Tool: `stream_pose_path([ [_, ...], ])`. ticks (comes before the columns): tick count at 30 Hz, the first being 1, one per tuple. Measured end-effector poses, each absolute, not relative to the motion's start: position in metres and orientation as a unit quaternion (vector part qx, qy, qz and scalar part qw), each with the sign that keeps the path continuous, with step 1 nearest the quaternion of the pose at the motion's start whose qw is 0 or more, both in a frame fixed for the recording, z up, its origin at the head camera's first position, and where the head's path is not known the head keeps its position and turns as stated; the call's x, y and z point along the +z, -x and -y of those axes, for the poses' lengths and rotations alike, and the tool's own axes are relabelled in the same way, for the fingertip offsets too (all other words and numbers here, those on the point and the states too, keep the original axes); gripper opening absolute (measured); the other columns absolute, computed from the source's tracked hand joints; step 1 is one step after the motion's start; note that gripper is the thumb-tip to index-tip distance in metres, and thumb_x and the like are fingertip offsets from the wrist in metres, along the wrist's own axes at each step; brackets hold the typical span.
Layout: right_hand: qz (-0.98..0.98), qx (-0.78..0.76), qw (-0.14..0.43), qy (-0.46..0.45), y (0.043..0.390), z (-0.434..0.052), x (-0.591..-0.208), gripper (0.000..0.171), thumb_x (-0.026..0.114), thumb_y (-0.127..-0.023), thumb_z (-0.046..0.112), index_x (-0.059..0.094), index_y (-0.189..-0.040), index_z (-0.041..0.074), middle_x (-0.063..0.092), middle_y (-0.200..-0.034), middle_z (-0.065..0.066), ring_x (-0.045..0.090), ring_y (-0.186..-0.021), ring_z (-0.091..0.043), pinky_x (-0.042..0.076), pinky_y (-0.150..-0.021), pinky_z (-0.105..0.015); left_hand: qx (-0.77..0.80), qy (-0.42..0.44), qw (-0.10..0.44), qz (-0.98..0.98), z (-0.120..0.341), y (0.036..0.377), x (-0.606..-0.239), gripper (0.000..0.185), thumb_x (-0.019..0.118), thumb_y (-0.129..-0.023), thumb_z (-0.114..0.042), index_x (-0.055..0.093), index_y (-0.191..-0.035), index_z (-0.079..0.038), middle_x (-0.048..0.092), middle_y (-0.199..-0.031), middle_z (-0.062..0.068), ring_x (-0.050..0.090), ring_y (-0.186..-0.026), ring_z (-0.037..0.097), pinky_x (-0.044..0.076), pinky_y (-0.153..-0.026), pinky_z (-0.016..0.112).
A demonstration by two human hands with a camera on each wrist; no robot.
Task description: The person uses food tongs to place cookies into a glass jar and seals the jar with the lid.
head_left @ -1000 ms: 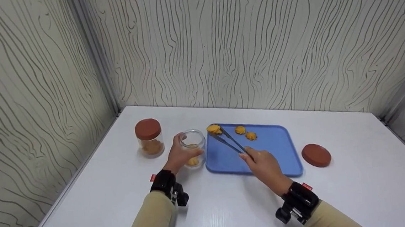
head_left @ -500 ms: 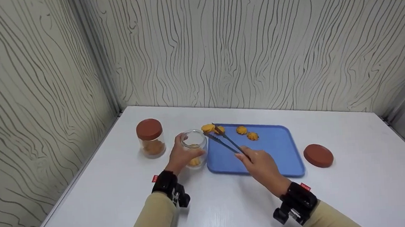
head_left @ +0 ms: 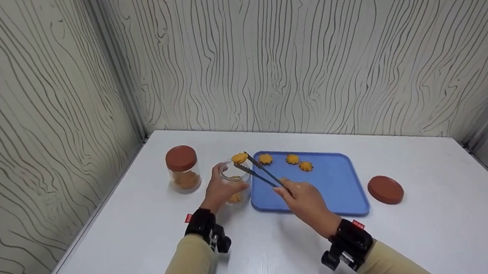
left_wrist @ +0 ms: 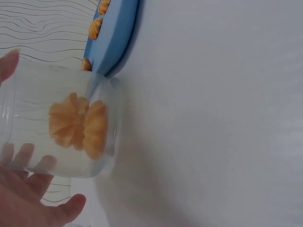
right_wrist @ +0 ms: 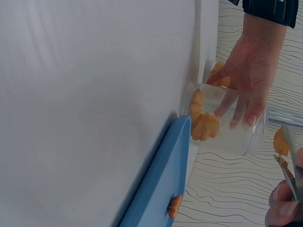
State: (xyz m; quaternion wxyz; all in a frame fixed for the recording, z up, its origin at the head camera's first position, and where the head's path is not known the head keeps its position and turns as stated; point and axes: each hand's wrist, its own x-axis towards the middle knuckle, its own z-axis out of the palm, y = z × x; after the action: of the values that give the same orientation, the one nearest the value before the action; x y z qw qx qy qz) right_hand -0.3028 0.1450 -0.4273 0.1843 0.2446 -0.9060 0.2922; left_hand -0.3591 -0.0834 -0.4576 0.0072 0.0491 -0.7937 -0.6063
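My left hand (head_left: 217, 191) grips an open clear jar (head_left: 234, 182) that stands on the white table just left of the blue tray (head_left: 333, 186). Orange cookies lie at the jar's bottom (left_wrist: 79, 124). My right hand (head_left: 304, 199) holds dark metal tongs (head_left: 260, 173), and their tips pinch a cookie (head_left: 240, 158) right above the jar's mouth. Three more cookies (head_left: 286, 160) lie along the tray's far edge. In the right wrist view, the jar (right_wrist: 222, 120) and left hand (right_wrist: 251, 71) show beside the tray's rim.
A second jar (head_left: 182, 169) with a brown lid and cookies inside stands further left. A loose brown lid (head_left: 385, 190) lies on the table right of the tray. Patterned walls close the table at the back and left.
The tongs lifted one cookie from the tray's far left corner and carried it left, to above the open jar. The left hand stayed on the jar.
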Motion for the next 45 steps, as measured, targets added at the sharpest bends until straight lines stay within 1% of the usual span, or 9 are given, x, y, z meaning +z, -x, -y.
stream_pose_path([
  [7, 0.908, 0.285, 0.183, -0.247, 0.305, -0.139, -0.430, 0.035, 0.063, -0.095, 0.022, 0.067, -0.116, -0.006, 0.058, -0.064, 0.000, 0.056, -0.066, -0.015, 0.047, -0.062, -0.031, -0.614, -0.045, 0.011, 0.788, 0.082, 0.359, -0.460, 0.100, 0.086, -0.072, -0.024, 0.024, -0.149, -0.011, 0.040, -0.147, 0.019, 0.043, -0.128, 0.032, 0.034, -0.107, 0.048],
  [10, 0.910, 0.281, 0.174, -0.249, 0.305, -0.137, -0.430, 0.036, 0.062, -0.095, 0.022, 0.066, -0.117, -0.006, 0.054, -0.060, 0.001, 0.054, -0.062, -0.013, 0.044, -0.060, -0.031, -0.610, -0.040, 0.018, 0.791, 0.082, 0.360, -0.461, 0.100, 0.086, -0.071, -0.024, 0.024, -0.149, -0.009, 0.042, -0.145, 0.020, 0.044, -0.128, 0.032, 0.035, -0.107, 0.048],
  [14, 0.912, 0.281, 0.167, -0.248, 0.305, -0.135, -0.430, 0.037, 0.062, -0.095, 0.024, 0.066, -0.118, -0.005, 0.040, -0.052, 0.009, 0.041, -0.053, -0.007, 0.040, -0.056, -0.028, -0.604, -0.036, 0.028, 0.796, 0.083, 0.360, -0.462, 0.101, 0.087, -0.071, -0.024, 0.025, -0.149, -0.007, 0.042, -0.145, 0.022, 0.043, -0.129, 0.033, 0.034, -0.107, 0.048],
  [18, 0.912, 0.297, 0.165, -0.231, 0.307, -0.137, -0.427, 0.037, 0.064, -0.094, 0.023, 0.065, -0.119, -0.005, 0.035, -0.052, 0.011, 0.035, -0.050, -0.005, 0.034, -0.050, -0.025, -0.599, -0.041, 0.026, 0.799, 0.084, 0.361, -0.463, 0.102, 0.087, -0.070, -0.027, 0.025, -0.149, -0.008, 0.043, -0.144, 0.021, 0.045, -0.127, 0.033, 0.035, -0.107, 0.048],
  [28, 0.917, 0.312, 0.165, -0.186, 0.318, -0.158, -0.433, 0.032, 0.065, -0.094, 0.020, 0.066, -0.115, -0.004, 0.036, -0.057, 0.007, 0.039, -0.053, -0.011, 0.034, -0.051, -0.028, -0.574, -0.024, 0.032, 0.818, 0.087, 0.361, -0.462, 0.102, 0.088, -0.069, -0.033, 0.027, -0.147, -0.006, 0.045, -0.143, 0.018, 0.048, -0.124, 0.032, 0.037, -0.104, 0.047],
  [34, 0.935, 0.288, 0.144, -0.148, 0.328, -0.168, -0.440, 0.038, 0.064, -0.094, 0.023, 0.065, -0.117, -0.006, 0.052, -0.062, 0.000, 0.048, -0.061, -0.017, 0.043, -0.060, -0.037, -0.580, -0.028, 0.024, 0.814, 0.087, 0.361, -0.460, 0.103, 0.087, -0.070, -0.031, 0.025, -0.150, -0.008, 0.043, -0.145, 0.017, 0.046, -0.126, 0.032, 0.036, -0.106, 0.048],
  [38, 0.945, 0.273, 0.126, -0.131, 0.334, -0.173, -0.445, 0.040, 0.063, -0.095, 0.025, 0.064, -0.118, -0.007, 0.067, -0.079, -0.011, 0.059, -0.071, -0.023, 0.049, -0.067, -0.043, -0.584, -0.021, 0.026, 0.811, 0.088, 0.360, -0.460, 0.101, 0.086, -0.072, -0.028, 0.026, -0.150, -0.006, 0.042, -0.145, 0.018, 0.045, -0.127, 0.031, 0.034, -0.107, 0.047],
  [42, 0.953, 0.255, 0.115, -0.117, 0.341, -0.175, -0.448, 0.040, 0.062, -0.095, 0.028, 0.064, -0.116, -0.006, 0.069, -0.089, -0.015, 0.065, -0.080, -0.030, 0.050, -0.070, -0.048, -0.589, -0.012, 0.028, 0.808, 0.088, 0.359, -0.461, 0.101, 0.086, -0.072, -0.027, 0.026, -0.149, -0.004, 0.042, -0.145, 0.020, 0.045, -0.127, 0.032, 0.034, -0.107, 0.048],
  [45, 0.958, 0.244, 0.106, -0.108, 0.344, -0.176, -0.450, 0.036, 0.062, -0.095, 0.028, 0.066, -0.110, -0.004, 0.066, -0.081, -0.011, 0.062, -0.074, -0.028, 0.049, -0.065, -0.046, -0.590, -0.014, 0.024, 0.807, 0.087, 0.359, -0.461, 0.102, 0.086, -0.072, -0.028, 0.025, -0.150, -0.005, 0.041, -0.146, 0.021, 0.044, -0.128, 0.032, 0.033, -0.108, 0.048],
])
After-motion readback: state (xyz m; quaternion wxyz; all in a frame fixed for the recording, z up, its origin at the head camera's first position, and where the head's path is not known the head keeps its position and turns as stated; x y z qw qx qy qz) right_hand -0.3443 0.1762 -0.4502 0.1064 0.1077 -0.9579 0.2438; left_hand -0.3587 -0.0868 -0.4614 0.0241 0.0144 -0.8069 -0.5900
